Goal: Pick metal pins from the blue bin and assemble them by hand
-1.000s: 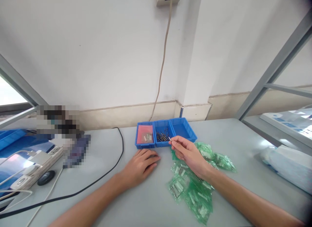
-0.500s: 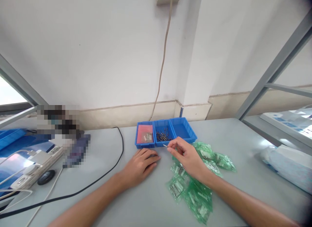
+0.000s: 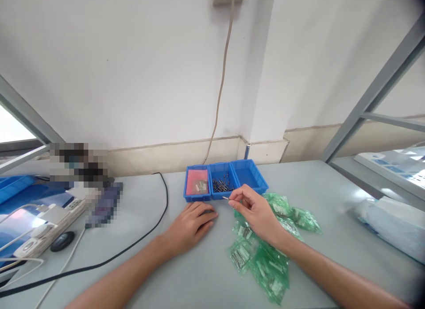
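My right hand [image 3: 254, 210] pinches a small thin metal pin [image 3: 226, 198] between thumb and fingertips, just in front of the middle blue bin [image 3: 219, 195]. That bin holds several dark metal pins [image 3: 222, 185]. In the left blue bin [image 3: 198, 198] lie a pink sheet [image 3: 192, 178] and a small clear bag [image 3: 200, 187]. The right blue bin [image 3: 249, 174] shows nothing in it. My left hand [image 3: 192, 222] rests on the table with its fingers spread, holding nothing. Green plastic bags of metal parts [image 3: 268, 267] lie under and around my right hand.
A black cable [image 3: 133, 245] curves across the grey table [image 3: 206, 273]. At the left are a power strip [image 3: 36, 242], a black mouse-like object [image 3: 62, 241] and a pixelated area. A white and blue package [image 3: 395, 225] sits at the right, near a metal frame.
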Demonstrator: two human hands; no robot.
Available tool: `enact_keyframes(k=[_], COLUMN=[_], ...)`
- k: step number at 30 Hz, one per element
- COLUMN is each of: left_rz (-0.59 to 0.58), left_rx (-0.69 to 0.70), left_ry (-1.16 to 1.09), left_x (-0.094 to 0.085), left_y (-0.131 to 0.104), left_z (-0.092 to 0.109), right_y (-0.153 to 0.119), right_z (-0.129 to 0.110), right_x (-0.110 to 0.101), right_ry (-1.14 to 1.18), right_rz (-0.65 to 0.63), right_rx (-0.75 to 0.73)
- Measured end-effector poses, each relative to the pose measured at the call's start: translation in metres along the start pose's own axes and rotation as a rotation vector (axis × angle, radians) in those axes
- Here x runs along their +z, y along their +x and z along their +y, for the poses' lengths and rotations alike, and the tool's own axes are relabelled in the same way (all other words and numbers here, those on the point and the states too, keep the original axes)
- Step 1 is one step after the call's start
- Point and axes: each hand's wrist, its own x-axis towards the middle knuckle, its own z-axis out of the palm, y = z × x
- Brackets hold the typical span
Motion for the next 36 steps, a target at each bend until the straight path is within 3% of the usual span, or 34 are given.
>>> enact_keyframes(k=[5,16,22,26,31,36], left_rz=[0.013,0.033,0.008,0.011,0.007,0.011], left_rx=[0.003,0.012,0.0,0.002,0.006,0.009], left_ry=[0.001,0.013,0.012,0.012,0.014,0.018], left_x=[0.001,0.002,0.001,0.0,-0.002,-0.001], left_y=[-0.001,-0.002,-0.002,-0.001,0.0,-0.001], left_z=[-0.001,-0.002,-0.001,0.0,0.001,0.0], right_y=[0.002,0.009,0.011,0.009,0.004,0.004], right_z=[-0.003,-0.004,-0.003,-0.006,-0.007,-0.006], right_x=[-0.001,-0.002,-0.005,-0.005,-0.004,-0.005], right_ry=[0.097,0.648,0.815,0.748,0.404,0.445], right_rz=[-0.001,-0.091,-0.156,-0.158,-0.132,-0.166], right_rx=[0.046,0.306,0.332,0.303,0.185,0.177])
